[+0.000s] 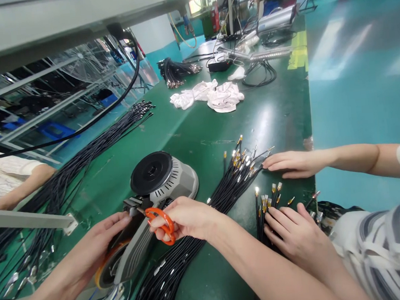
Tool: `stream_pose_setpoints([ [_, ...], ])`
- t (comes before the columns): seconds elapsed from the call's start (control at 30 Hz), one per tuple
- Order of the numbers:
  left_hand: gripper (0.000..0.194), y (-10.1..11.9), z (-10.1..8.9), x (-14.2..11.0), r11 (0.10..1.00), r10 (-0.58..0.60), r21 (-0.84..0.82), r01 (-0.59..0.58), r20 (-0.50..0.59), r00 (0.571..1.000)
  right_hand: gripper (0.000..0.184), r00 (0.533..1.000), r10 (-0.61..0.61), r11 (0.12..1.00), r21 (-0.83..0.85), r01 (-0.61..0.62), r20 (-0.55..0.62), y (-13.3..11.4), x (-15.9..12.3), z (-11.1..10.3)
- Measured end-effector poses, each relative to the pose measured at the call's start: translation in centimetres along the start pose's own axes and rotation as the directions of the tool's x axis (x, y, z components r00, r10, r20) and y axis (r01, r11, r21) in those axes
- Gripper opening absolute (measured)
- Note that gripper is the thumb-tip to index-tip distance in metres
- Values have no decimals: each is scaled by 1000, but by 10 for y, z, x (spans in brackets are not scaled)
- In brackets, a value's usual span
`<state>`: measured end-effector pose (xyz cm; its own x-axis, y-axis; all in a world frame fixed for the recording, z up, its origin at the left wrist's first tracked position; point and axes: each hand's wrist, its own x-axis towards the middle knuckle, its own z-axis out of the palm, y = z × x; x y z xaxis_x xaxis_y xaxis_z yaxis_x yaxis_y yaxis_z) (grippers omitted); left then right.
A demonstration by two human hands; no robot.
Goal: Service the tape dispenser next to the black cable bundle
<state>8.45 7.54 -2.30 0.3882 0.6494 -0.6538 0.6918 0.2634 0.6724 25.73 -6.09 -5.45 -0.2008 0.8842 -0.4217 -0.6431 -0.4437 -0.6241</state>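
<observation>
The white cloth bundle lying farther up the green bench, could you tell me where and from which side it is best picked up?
Grip the white cloth bundle at its bunched right-hand lump, coming from above. It lies loose and crumpled on the green bench, so the raised folds there probably give most to pinch; the flatter left tail offers less. Bare bench lies on its near side.

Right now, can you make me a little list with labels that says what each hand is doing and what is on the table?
right hand: grips orange-handled scissors, blades at the machine's front
left hand: fingers rest on the grey tape dispenser machine with a black round top
cables: bundle of thin black cables with gold tips lies beside the machine
co-worker: two other hands press on the cable ends
table: green work table
far end: crumpled white cloths
</observation>
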Motion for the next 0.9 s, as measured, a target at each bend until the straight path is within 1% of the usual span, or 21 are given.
stream_pose_setpoints([
  [0.1, 50, -5, -6, 4, 998, 0, -55, 3, 46, 999, 8, 1000, 10, 1000, 0, -10, -26, -1, 0, 1],
  [0.23, 51, -6, -6, 4, 998, -5, -69, 7, 27, 1000, 6, 1000, 4, 1000, -1, -4, -23, -1, -1, 0],
  [0.33, 56, -3, -3, 0, 998, -9, -62, 10, 14, 1000, 6, 1000, -4, 1000, -22, 4, -14, -1, -2, -1],
  [0.4, 54, -1, -1, -2, 998, -7, -55, 8, 22, 1000, 5, 1000, -1, 999, -35, 1, -7, -2, -2, -1],
  [0.47, 48, 0, 0, -2, 999, -2, -47, 3, 38, 999, 5, 1000, 5, 999, -53, -6, -12, -3, -1, -1],
  [0.53, 44, -1, 0, -1, 999, 0, -40, 1, 45, 999, 10, 1000, 8, 998, -65, -9, -17, -4, 0, 0],
  [0.67, 47, -4, -2, 2, 999, 7, -35, -5, 41, 999, 11, 1000, 5, 997, -76, -4, 0, -8, 2, 2],
  [0.9, 48, 0, 1, -1, 1000, -5, -8, 5, 29, 1000, 17, 997, 41, 999, -11, -42, -71, -12, -1, 14],
])
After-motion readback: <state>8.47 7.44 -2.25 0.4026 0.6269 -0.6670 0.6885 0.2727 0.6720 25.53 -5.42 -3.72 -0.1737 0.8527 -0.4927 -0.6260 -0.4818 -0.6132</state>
